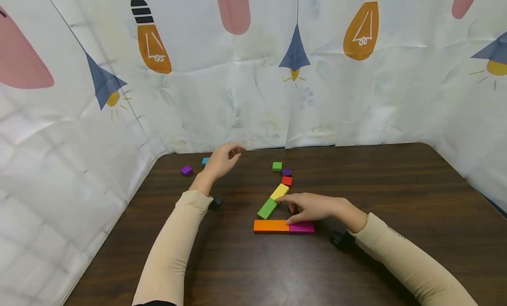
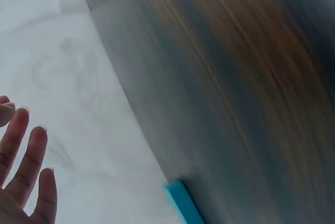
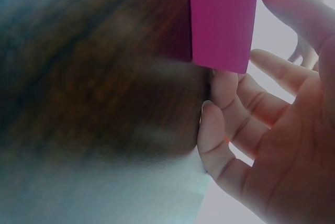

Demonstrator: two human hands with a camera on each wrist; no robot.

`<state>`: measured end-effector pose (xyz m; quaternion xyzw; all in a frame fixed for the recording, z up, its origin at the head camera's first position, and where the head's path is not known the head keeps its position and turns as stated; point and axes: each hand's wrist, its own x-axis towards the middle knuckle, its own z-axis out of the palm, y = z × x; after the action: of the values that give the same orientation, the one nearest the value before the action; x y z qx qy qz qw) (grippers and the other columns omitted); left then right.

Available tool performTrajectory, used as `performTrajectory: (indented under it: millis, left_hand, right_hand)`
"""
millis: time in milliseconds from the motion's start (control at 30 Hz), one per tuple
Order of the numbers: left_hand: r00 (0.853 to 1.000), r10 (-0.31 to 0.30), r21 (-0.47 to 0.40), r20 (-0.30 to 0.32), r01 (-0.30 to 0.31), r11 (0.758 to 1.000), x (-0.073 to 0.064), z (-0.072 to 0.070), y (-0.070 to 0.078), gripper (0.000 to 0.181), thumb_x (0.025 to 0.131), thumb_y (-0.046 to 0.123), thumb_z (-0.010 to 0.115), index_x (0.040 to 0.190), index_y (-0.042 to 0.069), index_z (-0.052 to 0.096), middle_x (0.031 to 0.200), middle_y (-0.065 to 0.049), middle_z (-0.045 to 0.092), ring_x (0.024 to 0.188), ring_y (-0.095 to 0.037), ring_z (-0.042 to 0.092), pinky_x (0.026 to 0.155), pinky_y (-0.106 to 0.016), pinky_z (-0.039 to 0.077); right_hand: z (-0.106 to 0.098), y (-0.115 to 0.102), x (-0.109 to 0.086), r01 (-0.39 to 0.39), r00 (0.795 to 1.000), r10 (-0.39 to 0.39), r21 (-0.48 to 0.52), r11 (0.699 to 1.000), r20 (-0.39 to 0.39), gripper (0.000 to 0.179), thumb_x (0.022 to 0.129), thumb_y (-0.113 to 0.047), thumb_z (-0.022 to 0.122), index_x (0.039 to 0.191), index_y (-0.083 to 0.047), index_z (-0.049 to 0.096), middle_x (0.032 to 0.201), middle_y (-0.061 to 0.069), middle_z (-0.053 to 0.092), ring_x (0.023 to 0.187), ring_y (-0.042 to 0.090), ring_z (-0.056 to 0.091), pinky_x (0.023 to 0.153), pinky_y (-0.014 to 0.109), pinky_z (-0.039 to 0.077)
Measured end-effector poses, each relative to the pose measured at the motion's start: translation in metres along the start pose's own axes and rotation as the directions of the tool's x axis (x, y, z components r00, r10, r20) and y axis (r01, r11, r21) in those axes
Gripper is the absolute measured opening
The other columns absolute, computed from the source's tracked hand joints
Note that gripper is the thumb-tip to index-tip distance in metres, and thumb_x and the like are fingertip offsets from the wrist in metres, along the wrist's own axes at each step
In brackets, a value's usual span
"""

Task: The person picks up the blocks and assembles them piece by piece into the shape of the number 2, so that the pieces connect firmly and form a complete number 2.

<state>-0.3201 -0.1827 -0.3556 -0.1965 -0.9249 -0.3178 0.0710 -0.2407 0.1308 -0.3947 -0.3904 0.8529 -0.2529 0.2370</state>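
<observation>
My right hand [image 1: 313, 206] is low over a row made of an orange block [image 1: 271, 226] and a magenta block [image 1: 302, 227], laid end to end. Its thumb tip is right at their joint, and the index finger reaches to where a long green block [image 1: 267, 208] meets a yellow block [image 1: 279, 191]. In the right wrist view the magenta block [image 3: 222, 20] shows beside relaxed, bent fingers. My left hand [image 1: 222, 160], raised at the back left with loose fingers and nothing in them, partly hides a blue block [image 1: 205, 161].
Beyond the yellow block, a red block [image 1: 287, 181], a dark purple block [image 1: 286, 171] and a small green block [image 1: 277, 166] continue the line. A purple block [image 1: 186, 170] lies at the back left of the brown table [image 1: 396, 187]. Printed white cloth [image 1: 253, 99] hangs behind it.
</observation>
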Motion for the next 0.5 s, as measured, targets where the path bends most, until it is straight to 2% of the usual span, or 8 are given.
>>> performTrajectory:
  millis: [300,500]
  left_hand:
    - [0.996,-0.09,0.14,-0.022,0.092,0.986,-0.008,-0.017,-0.031,0.03,0.106,0.01,0.056,0.134,0.011,0.065,0.126,-0.012,0.066,0.117,-0.034,0.061,0.093,-0.053,0.049]
    - [0.991,-0.134,0.136,-0.014,0.134,0.982,-0.012,-0.022,-0.05,0.032,0.106,0.006,0.055,0.136,0.007,0.063,0.13,-0.017,0.065,0.12,-0.038,0.059,0.097,-0.056,0.047]
  right_hand:
    - [-0.002,0.001,-0.001,-0.019,1.0,0.018,-0.009,1.0,-0.005,0.067,0.095,-0.034,0.076,0.152,-0.013,0.047,0.097,-0.004,0.055,0.069,0.01,0.047,0.069,0.028,0.041]
    - [-0.001,0.0,-0.001,-0.013,1.0,0.013,0.013,1.0,0.002,0.066,0.095,-0.032,0.076,0.152,-0.013,0.047,0.095,-0.004,0.055,0.068,0.01,0.046,0.068,0.027,0.04]
